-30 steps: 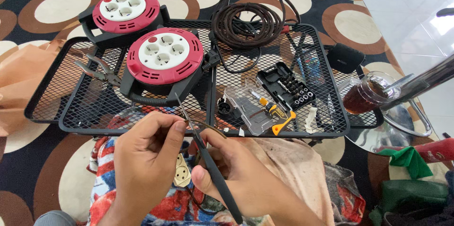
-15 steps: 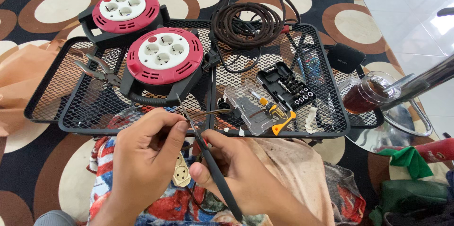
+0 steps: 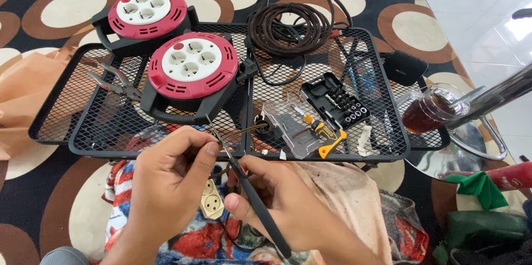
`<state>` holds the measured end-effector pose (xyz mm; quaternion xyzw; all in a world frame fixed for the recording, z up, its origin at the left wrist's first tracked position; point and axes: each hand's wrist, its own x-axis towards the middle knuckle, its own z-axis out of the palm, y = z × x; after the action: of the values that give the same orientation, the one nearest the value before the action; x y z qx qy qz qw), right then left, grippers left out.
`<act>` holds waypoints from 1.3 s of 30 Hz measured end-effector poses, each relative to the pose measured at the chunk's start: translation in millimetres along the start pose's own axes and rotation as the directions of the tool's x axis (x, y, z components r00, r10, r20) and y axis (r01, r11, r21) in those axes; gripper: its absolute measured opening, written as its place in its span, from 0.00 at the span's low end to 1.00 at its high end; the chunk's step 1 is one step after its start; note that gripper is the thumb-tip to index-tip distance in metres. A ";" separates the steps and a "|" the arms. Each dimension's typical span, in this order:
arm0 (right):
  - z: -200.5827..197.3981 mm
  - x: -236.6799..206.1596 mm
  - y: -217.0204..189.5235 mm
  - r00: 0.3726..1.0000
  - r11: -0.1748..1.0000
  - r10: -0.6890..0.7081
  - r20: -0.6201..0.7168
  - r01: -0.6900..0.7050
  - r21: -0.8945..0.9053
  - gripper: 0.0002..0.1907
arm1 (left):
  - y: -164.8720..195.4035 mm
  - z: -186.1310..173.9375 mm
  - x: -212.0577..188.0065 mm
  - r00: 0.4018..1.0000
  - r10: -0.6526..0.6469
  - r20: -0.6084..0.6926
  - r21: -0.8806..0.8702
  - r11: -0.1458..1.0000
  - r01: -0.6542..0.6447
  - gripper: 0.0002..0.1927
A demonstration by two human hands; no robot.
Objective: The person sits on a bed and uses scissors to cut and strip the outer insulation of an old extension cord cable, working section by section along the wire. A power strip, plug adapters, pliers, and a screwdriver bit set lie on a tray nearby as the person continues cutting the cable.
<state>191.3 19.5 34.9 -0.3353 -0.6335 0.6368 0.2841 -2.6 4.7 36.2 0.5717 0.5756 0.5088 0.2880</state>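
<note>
Left edge: brown cloth (image 3: 22, 98) lies bunched against the mesh rack (image 3: 55, 126); pliers (image 3: 113, 83) rest on the rack's left half
Reels: two red cable reels, rear reel (image 3: 145, 13) at the rack's back left corner, front reel (image 3: 191, 65) just before it
Left hand (image 3: 166, 187): fingertips pressed together, pinching a thin wire (image 3: 244, 130) at the rack's front edge
Socket: beige socket (image 3: 212, 203) lies beneath, between both hands
Right hand (image 3: 282, 204): closed around a black tool (image 3: 252, 198), tip meeting the wire
Rack middle: coiled brown cable (image 3: 293, 24) at back, bit set (image 3: 335, 101) and orange screwdriver (image 3: 327, 134) near the front edge
Right edge: glass of dark drink (image 3: 426, 112) just beyond the rack, beside a chrome chair base (image 3: 471, 148)
</note>
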 end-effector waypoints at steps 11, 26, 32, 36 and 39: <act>-2.8 1.1 -6.9 0.998 0.995 0.040 0.045 -0.044 0.085 0.19 | 4.5 -11.4 13.2 0.983 0.161 0.093 -0.005 0.987 -0.161 0.05; -0.8 0.3 -12.1 0.987 0.990 0.135 -0.082 -0.138 -0.024 0.14 | 20.9 -14.8 18.0 0.957 0.268 0.110 0.166 0.945 -0.283 0.05; -3.2 -0.9 -5.8 0.993 0.995 0.092 -0.079 -0.095 -0.033 0.13 | 16.6 -13.1 16.4 0.959 0.264 0.100 0.116 0.955 -0.275 0.05; -3.9 -2.5 -1.2 0.993 0.996 0.088 -0.076 -0.087 0.007 0.13 | 15.0 -9.8 15.1 0.957 0.280 0.081 0.089 0.954 -0.287 0.05; -4.9 -4.1 -0.6 0.994 0.996 0.088 -0.066 -0.086 0.037 0.13 | 16.2 -8.5 13.1 0.968 0.239 0.073 0.106 0.963 -0.246 0.05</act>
<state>197.7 19.4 36.0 -0.3789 -0.5974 0.6477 0.2829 -6.8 12.2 57.0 0.6684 0.5207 0.4890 0.2073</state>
